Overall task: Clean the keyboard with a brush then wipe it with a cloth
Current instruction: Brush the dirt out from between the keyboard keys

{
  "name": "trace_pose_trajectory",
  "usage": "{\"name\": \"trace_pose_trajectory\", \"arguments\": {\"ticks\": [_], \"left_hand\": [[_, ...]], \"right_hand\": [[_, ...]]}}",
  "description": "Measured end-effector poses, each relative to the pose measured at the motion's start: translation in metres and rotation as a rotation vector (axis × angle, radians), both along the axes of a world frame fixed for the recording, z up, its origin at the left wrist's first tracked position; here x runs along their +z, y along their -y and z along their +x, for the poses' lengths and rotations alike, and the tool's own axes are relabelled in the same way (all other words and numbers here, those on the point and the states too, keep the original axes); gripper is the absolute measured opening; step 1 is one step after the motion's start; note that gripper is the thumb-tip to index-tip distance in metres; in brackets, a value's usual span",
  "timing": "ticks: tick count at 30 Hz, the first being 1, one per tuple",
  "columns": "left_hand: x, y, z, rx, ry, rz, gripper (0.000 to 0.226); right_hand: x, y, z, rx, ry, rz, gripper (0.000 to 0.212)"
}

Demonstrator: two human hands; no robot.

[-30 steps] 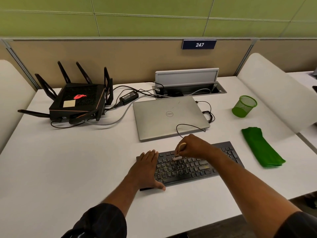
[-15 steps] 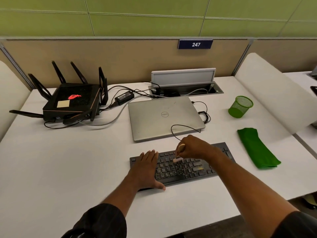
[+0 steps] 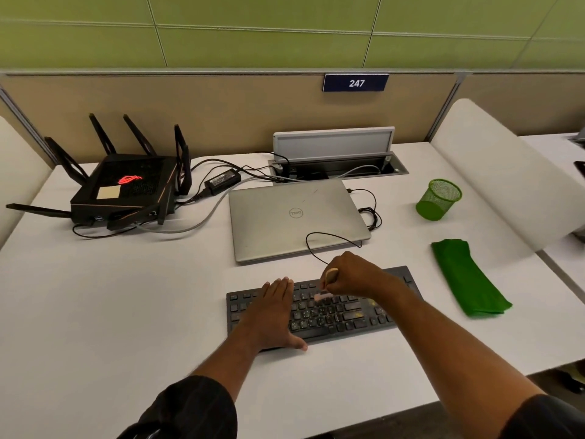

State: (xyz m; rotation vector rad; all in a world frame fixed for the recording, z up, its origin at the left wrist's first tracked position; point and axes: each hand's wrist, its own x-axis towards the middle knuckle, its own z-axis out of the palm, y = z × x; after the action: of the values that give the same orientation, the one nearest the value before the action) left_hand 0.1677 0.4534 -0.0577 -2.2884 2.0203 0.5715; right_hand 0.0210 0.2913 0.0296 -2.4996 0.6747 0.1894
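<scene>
Both hands are on the keyboard: your left hand point(image 3: 272, 312) lies flat with straight fingers, pressing the left part of the keyboard point(image 3: 348, 315) to steady it, while your right hand point(image 3: 351, 274) is curled round a small brush point(image 3: 323, 296), its pale bristle end down on the keys near the middle of the upper rows. The keyboard sits on the white tabletop point(image 3: 126, 296) just in front of you, its long axis running left to right with the right end angled slightly away, so I'd judge your strokes should travel along the rows, rightward toward the stretch your forearm crosses. The wiping stage turns on the green cloth point(image 3: 465, 277): it lies folded on the tabletop to the right of the keyboard, apart from it, its long axis slanting from far-left to near-right. Your right hand is plainly the nearer one — though it is busy with the brush. Beyond the keyboard lies a closed silver laptop point(image 3: 285, 236) with the Dell logo on its lid, upside down from where you sit. A blue plate point(image 3: 356, 83) on the partition reads 247. Key legends and the power adapter's label are too small to read.
</scene>
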Motion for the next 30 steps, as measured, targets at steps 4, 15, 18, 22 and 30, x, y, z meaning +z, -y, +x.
{"name": "trace_pose_trajectory", "arguments": {"ticks": [4, 15, 18, 22, 30], "left_hand": [[0.0, 0.004, -0.003, 0.005, -0.002, -0.009, 0.14], [-0.001, 0.013, -0.015, 0.047, -0.007, -0.027, 0.142], [0.0, 0.014, -0.018, 0.072, -0.03, -0.022, 0.141], [0.001, 0.017, -0.022, 0.086, -0.022, -0.024, 0.142], [-0.001, 0.025, -0.035, 0.082, 0.008, -0.014, 0.142]], "right_hand": [[0.002, 0.008, -0.004, -0.066, 0.05, 0.045, 0.015], [-0.007, 0.017, -0.02, -0.035, 0.081, 0.09, 0.012], [-0.005, 0.031, -0.033, -0.053, 0.038, 0.026, 0.013], [0.001, 0.038, -0.039, -0.075, 0.098, 0.094, 0.013], [-0.01, 0.028, -0.035, -0.018, 0.116, 0.11, 0.012]]}}
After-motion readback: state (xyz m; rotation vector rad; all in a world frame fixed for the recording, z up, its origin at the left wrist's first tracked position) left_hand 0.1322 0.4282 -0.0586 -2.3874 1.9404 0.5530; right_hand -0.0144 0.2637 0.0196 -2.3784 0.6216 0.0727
